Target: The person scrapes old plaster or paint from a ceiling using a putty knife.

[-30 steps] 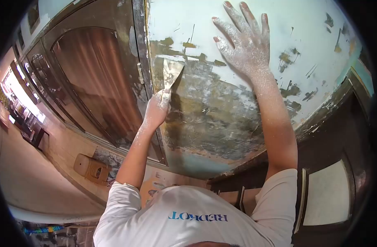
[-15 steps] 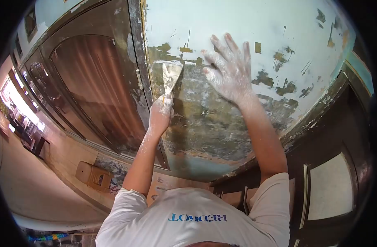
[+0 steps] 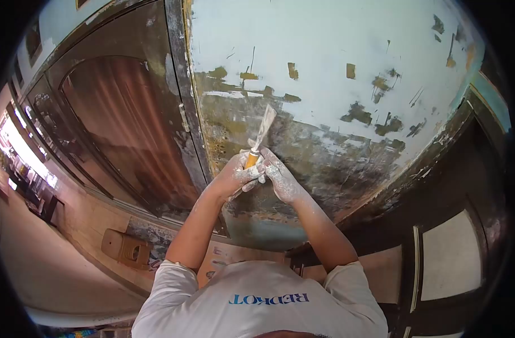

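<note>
In the head view a putty knife [image 3: 266, 123] with a yellow handle points up and slightly right, its metal blade smeared with white. Around the handle are the closed fingers of my left hand [image 3: 236, 176], dusted white. From the other side, my right hand [image 3: 280, 179] meets it, its white-coated fingers bent against the handle and the left fingertips; the exact grip is partly hidden. Behind both hands stands the wall [image 3: 319, 67], pale blue-white above and stripped to patchy brown and grey lower down. The blade seems held off the surface.
A dark-framed door [image 3: 128, 129] with a reddish-brown curtain behind it borders the wall on the left. On the floor at lower left sits a brown plastic stool [image 3: 125, 248]. Dark woodwork with a pale panel [image 3: 451, 259] is at the right.
My right hand has left its spread position on the wall and come down to the putty knife. My left hand has drawn the knife down and right, tilting its blade rightward.
</note>
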A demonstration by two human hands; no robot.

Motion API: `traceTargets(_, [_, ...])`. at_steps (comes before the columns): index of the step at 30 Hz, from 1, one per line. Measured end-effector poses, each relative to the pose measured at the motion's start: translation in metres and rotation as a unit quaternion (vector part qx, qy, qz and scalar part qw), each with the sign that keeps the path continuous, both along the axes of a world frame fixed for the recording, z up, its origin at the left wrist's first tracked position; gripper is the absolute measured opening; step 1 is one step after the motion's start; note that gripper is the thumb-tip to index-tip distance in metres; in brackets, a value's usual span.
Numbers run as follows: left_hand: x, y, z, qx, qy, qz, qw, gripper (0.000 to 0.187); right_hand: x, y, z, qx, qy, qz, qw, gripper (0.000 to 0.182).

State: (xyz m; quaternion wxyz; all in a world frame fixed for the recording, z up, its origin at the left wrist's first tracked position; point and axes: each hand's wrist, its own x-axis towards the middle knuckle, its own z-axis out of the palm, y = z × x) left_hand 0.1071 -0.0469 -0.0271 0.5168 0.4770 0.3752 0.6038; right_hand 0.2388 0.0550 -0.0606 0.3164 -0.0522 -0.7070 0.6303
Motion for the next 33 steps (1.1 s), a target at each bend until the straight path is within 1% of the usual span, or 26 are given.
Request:
traceTargets(1, [0.001,0.002,-0.001,-0.003,-0.008,-0.020,1.000,0.024,0.001,-0.001,0.005,0.001,-0.001,-0.001,1.000,0.053])
traceTargets(3, [-0.006,0.004,-0.006,0.012,-0.016,-0.044,0.999,0.024,0.006,-0.002,0.017,-0.079,0.007,0.110,0.991,0.050])
traceTargets(4, [-0.008,0.006,-0.008,-0.001,-0.002,-0.056,0.998,0.025,0.007,0.002,0.010,-0.085,-0.032,0.068,0.993,0.044])
traceTargets(5, [-0.010,0.007,-0.008,-0.014,0.012,-0.068,0.997,0.027,0.006,0.002,0.011,-0.085,-0.032,0.068,0.994,0.044])
traceTargets(6, [-0.006,0.003,0.000,-0.009,0.049,-0.049,0.998,0.030,0.006,-0.006,0.024,-0.105,-0.032,0.067,0.992,0.042])
traceTargets(7, [-0.008,0.004,-0.001,-0.010,0.049,-0.050,0.998,0.030,0.006,-0.013,0.035,-0.126,-0.033,0.066,0.989,0.040])
traceTargets(8, [-0.010,0.005,-0.002,0.034,0.133,-0.014,0.990,0.032,0.011,-0.014,0.041,-0.161,-0.065,0.081,0.981,0.029])
traceTargets(9, [-0.012,0.005,-0.003,0.077,0.216,0.022,0.973,0.034,0.007,-0.009,0.029,-0.162,-0.065,0.080,0.981,0.029])
traceTargets(10, [-0.015,0.005,-0.004,0.121,0.298,0.058,0.945,0.036,0.001,0.002,0.006,-0.056,-0.023,0.004,0.998,0.023])
traceTargets(11, [-0.019,0.000,0.003,0.122,0.297,0.057,0.945,0.036,-0.003,0.009,-0.005,0.052,0.020,-0.073,0.996,0.020])
traceTargets(12, [-0.023,-0.010,0.016,0.100,0.422,0.143,0.889,0.033,0.004,0.000,0.016,0.140,-0.019,-0.135,0.981,0.019])
traceTargets(13, [-0.030,-0.020,0.027,0.075,0.536,0.224,0.810,0.030,0.004,0.001,0.015,0.141,-0.019,-0.136,0.980,0.019])
traceTargets(15, [-0.053,-0.024,0.041,0.051,0.509,0.265,0.817,0.026,0.005,-0.003,0.011,-0.012,0.014,-0.120,0.993,0.020])
traceTargets(16, [-0.058,-0.027,0.053,0.068,0.532,0.299,0.789,0.024,0.003,-0.009,0.012,-0.122,0.028,-0.086,0.988,0.021])
traceTargets(17, [-0.065,-0.028,0.062,0.067,0.536,0.305,0.785,0.024,0.001,-0.012,0.009,-0.123,0.028,-0.087,0.988,0.021])
traceTargets(19, [-0.080,-0.028,0.074,0.106,0.622,0.304,0.714,0.023,-0.005,-0.012,-0.001,-0.123,0.011,-0.111,0.986,0.019])
traceTargets(20, [-0.088,-0.021,0.071,0.223,0.629,0.323,0.671,0.023,-0.010,-0.014,-0.007,-0.094,0.032,-0.119,0.988,0.019])
traceTargets(21, [-0.090,-0.021,0.077,0.223,0.629,0.323,0.671,0.023,-0.011,-0.016,-0.004,-0.094,0.031,-0.118,0.988,0.019])
traceTargets(23, [-0.092,-0.027,0.096,0.214,0.676,0.313,0.632,0.022,-0.013,-0.022,0.004,-0.175,0.029,-0.058,0.982,0.017])
traceTargets(24, [-0.094,-0.025,0.101,0.242,0.685,0.323,0.606,0.020,-0.016,-0.022,0.005,-0.203,0.024,-0.045,0.978,0.016])
traceTargets(25, [-0.097,-0.024,0.108,0.256,0.698,0.328,0.582,0.019,-0.019,-0.025,0.013,-0.203,-0.002,-0.051,0.978,0.017])
traceTargets(27, [-0.104,-0.015,0.120,0.323,0.695,0.362,0.531,0.018,-0.031,-0.026,0.018,-0.167,-0.007,-0.063,0.984,0.018])
traceTargets(29, [-0.115,-0.003,0.114,0.328,0.682,0.386,0.528,0.019,-0.043,-0.030,0.018,-0.138,0.013,-0.073,0.988,0.017])
traceTargets(31, [-0.118,0.006,0.109,0.397,0.653,0.475,0.436,0.027,-0.051,-0.036,0.015,-0.159,0.033,-0.092,0.982,0.018])
traceTargets(32, [-0.123,0.012,0.100,0.384,0.650,0.480,0.446,0.037,-0.054,-0.035,-0.007,-0.151,0.040,-0.083,0.984,0.019])
traceTargets(33, [-0.128,0.017,0.095,0.378,0.647,0.476,0.459,0.040,-0.054,-0.038,-0.019,-0.176,0.032,-0.074,0.981,0.020])
